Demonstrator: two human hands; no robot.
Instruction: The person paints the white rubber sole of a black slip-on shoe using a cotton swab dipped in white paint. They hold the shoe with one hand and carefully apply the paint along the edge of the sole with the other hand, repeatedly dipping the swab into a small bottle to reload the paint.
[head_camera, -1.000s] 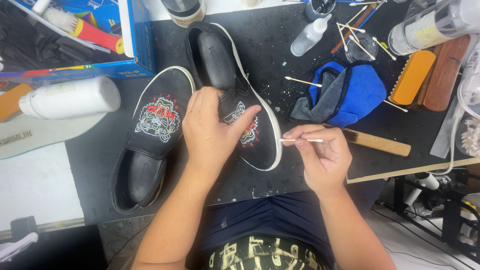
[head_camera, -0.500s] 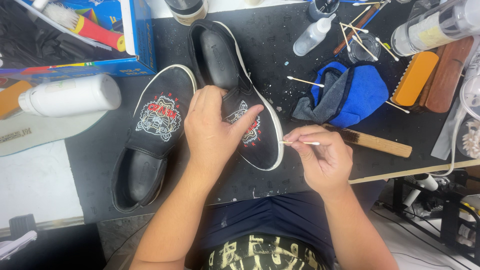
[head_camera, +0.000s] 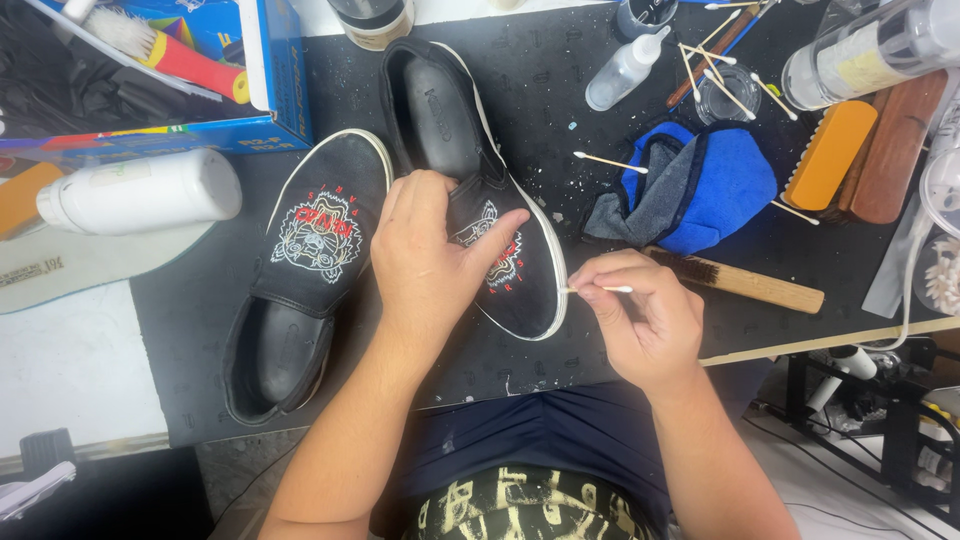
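Note:
Two black slip-on shoes with white sole edges and an embroidered animal-head patch lie on a dark mat (head_camera: 560, 95). My left hand (head_camera: 430, 255) rests over the toe of the right-hand shoe (head_camera: 450, 130), thumb across its patch, pressing it down. My right hand (head_camera: 640, 315) pinches a cotton swab (head_camera: 600, 289) whose tip touches the white sole edge of that shoe near the toe. The other shoe (head_camera: 305, 280) lies untouched to the left, toe pointing away from me.
A blue and grey cloth (head_camera: 700, 185) and a wooden-handled brush (head_camera: 745, 282) lie right of the shoes. Loose swabs, a small squeeze bottle (head_camera: 625, 72), an orange brush (head_camera: 830, 155), a white bottle (head_camera: 140, 192) and a blue box (head_camera: 200, 130) ring the mat.
My right hand with the swab has shifted slightly left along the sole edge. My left hand and both shoes have stayed where they were.

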